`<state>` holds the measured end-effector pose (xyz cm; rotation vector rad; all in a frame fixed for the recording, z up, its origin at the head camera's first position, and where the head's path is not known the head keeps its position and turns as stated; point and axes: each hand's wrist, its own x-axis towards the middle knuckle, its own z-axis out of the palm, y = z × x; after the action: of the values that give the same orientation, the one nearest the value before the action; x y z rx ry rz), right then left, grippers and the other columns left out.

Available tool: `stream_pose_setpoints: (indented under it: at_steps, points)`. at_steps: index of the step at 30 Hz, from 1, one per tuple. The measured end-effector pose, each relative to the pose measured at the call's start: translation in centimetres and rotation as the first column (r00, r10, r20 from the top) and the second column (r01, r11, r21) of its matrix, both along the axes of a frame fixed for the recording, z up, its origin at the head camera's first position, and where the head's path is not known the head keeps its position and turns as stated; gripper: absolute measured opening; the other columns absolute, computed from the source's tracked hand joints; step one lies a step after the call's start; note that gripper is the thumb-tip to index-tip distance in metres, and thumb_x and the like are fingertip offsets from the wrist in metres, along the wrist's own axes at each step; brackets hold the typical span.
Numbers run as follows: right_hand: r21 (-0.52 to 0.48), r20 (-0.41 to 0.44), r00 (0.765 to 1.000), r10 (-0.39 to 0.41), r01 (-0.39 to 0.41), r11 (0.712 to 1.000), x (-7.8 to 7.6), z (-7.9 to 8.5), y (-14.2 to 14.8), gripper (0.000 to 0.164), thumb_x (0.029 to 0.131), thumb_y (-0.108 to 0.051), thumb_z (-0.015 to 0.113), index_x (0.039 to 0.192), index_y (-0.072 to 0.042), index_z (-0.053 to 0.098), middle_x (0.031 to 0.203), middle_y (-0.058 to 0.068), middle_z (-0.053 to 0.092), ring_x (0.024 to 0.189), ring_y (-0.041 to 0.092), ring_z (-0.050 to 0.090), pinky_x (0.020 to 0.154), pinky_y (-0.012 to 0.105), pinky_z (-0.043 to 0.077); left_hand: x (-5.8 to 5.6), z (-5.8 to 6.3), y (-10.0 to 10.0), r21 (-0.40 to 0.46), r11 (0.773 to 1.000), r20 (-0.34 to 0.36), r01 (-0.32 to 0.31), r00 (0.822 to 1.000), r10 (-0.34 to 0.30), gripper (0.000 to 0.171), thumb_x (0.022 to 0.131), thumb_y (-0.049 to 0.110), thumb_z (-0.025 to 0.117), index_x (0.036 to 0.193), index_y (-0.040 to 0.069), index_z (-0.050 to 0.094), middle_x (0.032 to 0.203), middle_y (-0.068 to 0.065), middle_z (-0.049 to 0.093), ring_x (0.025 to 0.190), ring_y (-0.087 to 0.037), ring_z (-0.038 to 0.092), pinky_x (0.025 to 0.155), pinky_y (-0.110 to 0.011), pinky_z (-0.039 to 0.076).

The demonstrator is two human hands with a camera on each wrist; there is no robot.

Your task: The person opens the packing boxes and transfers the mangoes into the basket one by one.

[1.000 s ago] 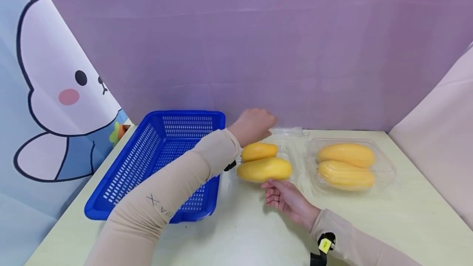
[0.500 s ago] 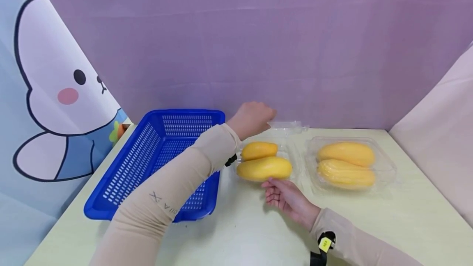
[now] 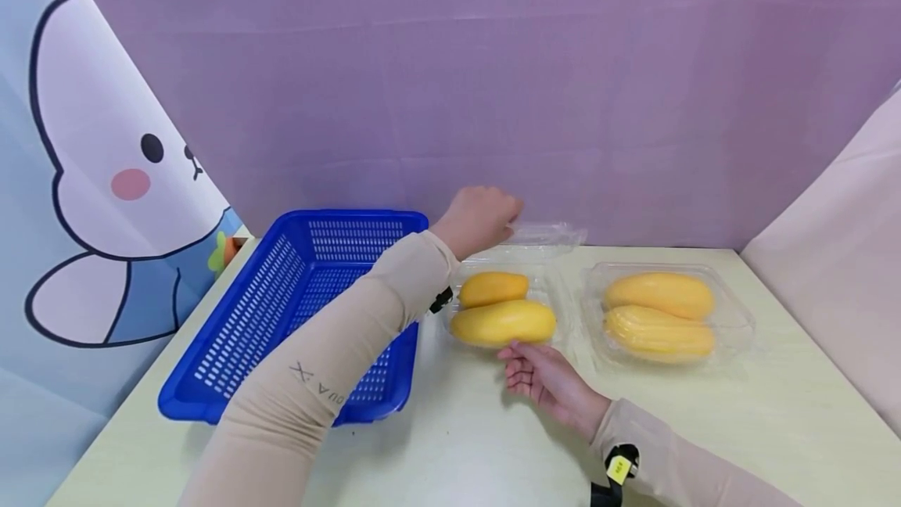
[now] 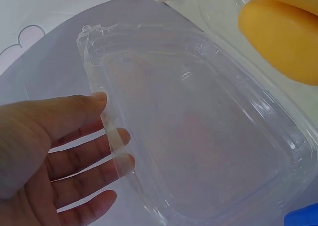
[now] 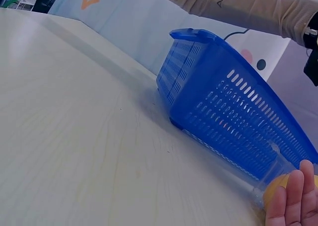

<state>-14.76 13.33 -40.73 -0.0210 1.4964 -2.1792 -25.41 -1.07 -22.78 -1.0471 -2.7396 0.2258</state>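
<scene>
My left hand (image 3: 479, 219) pinches the edge of a clear plastic lid (image 4: 164, 121), thumb on one face and fingers behind the other. This lid stands raised at the back of a clear clamshell container (image 3: 561, 300). Two smooth yellow oblong fruits lie inside, a smaller one (image 3: 495, 288) behind and a larger one (image 3: 504, 322) in front. At the container's front rim, my right hand (image 3: 552, 382) holds the edge between thumb and curled forefinger, just below the larger fruit. In the right wrist view, its fingers (image 5: 295, 198) partly cover the fruit.
A blue slotted basket (image 3: 415, 382) stands left of the container, beneath my left forearm. To the right sits another clear container (image 3: 735, 319) with two yellow fruits (image 3: 659, 295), the front one ridged. A purple cloth (image 3: 450, 100) hangs behind the pale table (image 3: 788, 413).
My left hand has risen slightly and shifted back, and the lid edge has come up with it. The right hand stays at the front rim, and the fruits have not moved.
</scene>
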Motion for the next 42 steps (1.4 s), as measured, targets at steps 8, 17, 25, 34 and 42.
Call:
stream_pose_setpoints:
  at_steps: [8, 17, 25, 34, 42]
  points:
    - [-0.004, -0.005, 1.000, -0.002, 0.002, 1.000, 0.0, 0.0, 0.0, 0.025, 0.099, -0.019, 0.046, 0.087, -0.010, 0.066, 0.072, -0.004, 0.063, 0.065, 0.006, 0.058, 0.066, 0.020, 0.052, -0.8, 0.5, 0.1, 0.023, 0.999, 0.038, -0.034, 0.999, 0.033, 0.013, 0.093, 0.024, 0.060, 0.100, 0.015, 0.067, 0.091, 0.002, 0.067, 0.079, -0.014, 0.060, 0.067, -0.027, 0.052]
    - [-0.004, -0.011, 1.000, 0.007, -0.007, 1.000, -0.1, 0.0, 0.0, 0.026, 0.100, -0.019, 0.044, 0.086, -0.011, 0.066, 0.072, -0.004, 0.063, 0.065, 0.005, 0.058, 0.066, 0.020, 0.052, -1.5, 0.6, 0.1, 0.056, 0.998, 0.057, -0.042, 0.998, 0.039, 0.013, 0.094, 0.022, 0.057, 0.096, 0.014, 0.066, 0.086, 0.001, 0.064, 0.075, -0.014, 0.056, 0.066, -0.029, 0.050]
    - [-0.015, -0.014, 1.000, 0.014, -0.014, 1.000, 0.0, -0.1, 0.1, 0.028, 0.100, -0.018, 0.043, 0.086, -0.011, 0.066, 0.071, -0.004, 0.063, 0.064, 0.005, 0.058, 0.065, 0.020, 0.052, -2.3, 0.5, 0.3, 0.079, 0.996, 0.035, -0.045, 0.998, 0.042, 0.012, 0.093, 0.020, 0.057, 0.095, 0.013, 0.067, 0.087, 0.000, 0.065, 0.076, -0.015, 0.056, 0.065, -0.030, 0.050]
    - [0.003, -0.019, 1.000, 0.003, -0.003, 1.000, -0.2, 0.2, 0.2, 0.027, 0.100, -0.019, 0.044, 0.086, -0.011, 0.065, 0.071, -0.004, 0.063, 0.064, 0.006, 0.058, 0.065, 0.020, 0.052, -3.0, 0.8, 0.8, 0.077, 0.994, 0.026, -0.083, 0.996, 0.082, 0.013, 0.093, 0.018, 0.055, 0.090, 0.012, 0.066, 0.083, -0.001, 0.065, 0.075, -0.017, 0.058, 0.065, -0.033, 0.052]
    - [-0.008, -0.017, 1.000, 0.007, -0.007, 1.000, -0.3, 0.1, 0.2, 0.028, 0.100, -0.019, 0.043, 0.086, -0.011, 0.066, 0.071, -0.004, 0.063, 0.064, 0.005, 0.058, 0.064, 0.019, 0.052, -3.3, 1.0, 1.2, 0.076, 0.992, -0.003, -0.098, 0.995, 0.098, 0.013, 0.093, 0.018, 0.056, 0.090, 0.012, 0.067, 0.086, -0.003, 0.067, 0.081, -0.020, 0.062, 0.069, -0.037, 0.054]
